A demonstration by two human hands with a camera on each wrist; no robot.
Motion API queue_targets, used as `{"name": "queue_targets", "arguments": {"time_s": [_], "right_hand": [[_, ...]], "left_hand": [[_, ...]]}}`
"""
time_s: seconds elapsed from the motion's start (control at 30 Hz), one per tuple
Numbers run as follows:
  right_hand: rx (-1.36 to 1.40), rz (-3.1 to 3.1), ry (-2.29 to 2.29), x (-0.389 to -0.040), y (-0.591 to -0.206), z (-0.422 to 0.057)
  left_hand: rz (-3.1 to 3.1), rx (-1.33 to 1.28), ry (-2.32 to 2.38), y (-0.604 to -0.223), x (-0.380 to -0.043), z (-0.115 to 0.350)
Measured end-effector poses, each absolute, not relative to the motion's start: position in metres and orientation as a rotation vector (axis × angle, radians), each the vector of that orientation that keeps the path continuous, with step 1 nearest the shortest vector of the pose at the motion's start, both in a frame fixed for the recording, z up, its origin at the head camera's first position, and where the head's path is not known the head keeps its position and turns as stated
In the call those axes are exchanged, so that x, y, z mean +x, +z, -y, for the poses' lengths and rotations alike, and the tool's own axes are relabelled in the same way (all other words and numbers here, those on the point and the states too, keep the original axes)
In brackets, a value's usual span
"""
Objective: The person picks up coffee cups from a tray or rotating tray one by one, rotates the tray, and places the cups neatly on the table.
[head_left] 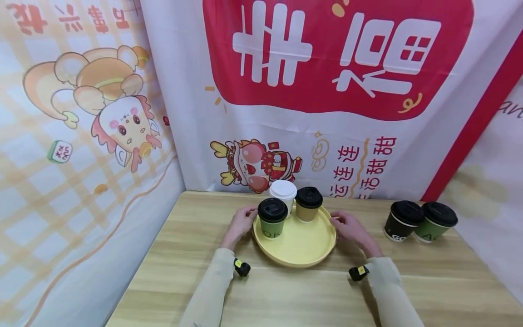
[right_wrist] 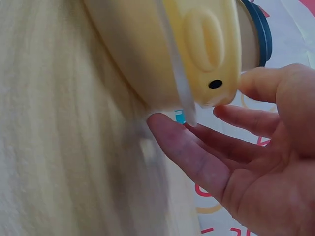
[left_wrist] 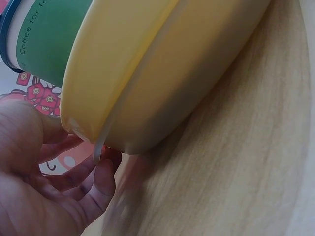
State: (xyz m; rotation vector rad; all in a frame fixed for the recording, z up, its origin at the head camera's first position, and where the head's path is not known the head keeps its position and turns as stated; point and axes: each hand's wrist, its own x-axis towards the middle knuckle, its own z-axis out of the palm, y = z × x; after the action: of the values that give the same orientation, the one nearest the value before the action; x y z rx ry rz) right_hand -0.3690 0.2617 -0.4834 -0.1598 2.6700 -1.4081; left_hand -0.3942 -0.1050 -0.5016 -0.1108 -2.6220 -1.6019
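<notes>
A round yellow tray (head_left: 302, 247) is held at both sides above the wooden table. At its left edge my left hand (head_left: 242, 222) grips the rim, thumb at the top and fingers curled below, as the left wrist view shows. Opposite it, my right hand (head_left: 351, 229) holds the right edge, its thumb at the rim and fingertips under a thin flange. Three lidded paper cups stand upright toward the tray's back left: a green cup (head_left: 272, 227) with a black lid, a cup with a white lid (head_left: 283, 190), and a tan cup (head_left: 307, 213) with a black lid.
On the table (head_left: 278, 295) to the right stand a black cup (head_left: 402, 222) and a green cup (head_left: 435, 223), both with black lids, side by side. A printed cloth (head_left: 192, 136) hangs behind the table, and another patterned cloth (head_left: 81, 190) covers the left side.
</notes>
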Motion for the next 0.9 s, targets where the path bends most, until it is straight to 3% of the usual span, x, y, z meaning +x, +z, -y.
{"name": "queue_targets", "arguments": {"time_s": [0.67,0.9], "right_hand": [[-0.158,-2.697,-1.411,-0.368,-0.486,-0.261],[-0.190,-2.713,-1.411,-0.368,-0.486,-0.259]], "left_hand": [[2.597,-0.058,-1.654,-0.497,-0.398,0.112],[2.471,-0.099,-1.892,-0.474,-0.395,0.136]]}}
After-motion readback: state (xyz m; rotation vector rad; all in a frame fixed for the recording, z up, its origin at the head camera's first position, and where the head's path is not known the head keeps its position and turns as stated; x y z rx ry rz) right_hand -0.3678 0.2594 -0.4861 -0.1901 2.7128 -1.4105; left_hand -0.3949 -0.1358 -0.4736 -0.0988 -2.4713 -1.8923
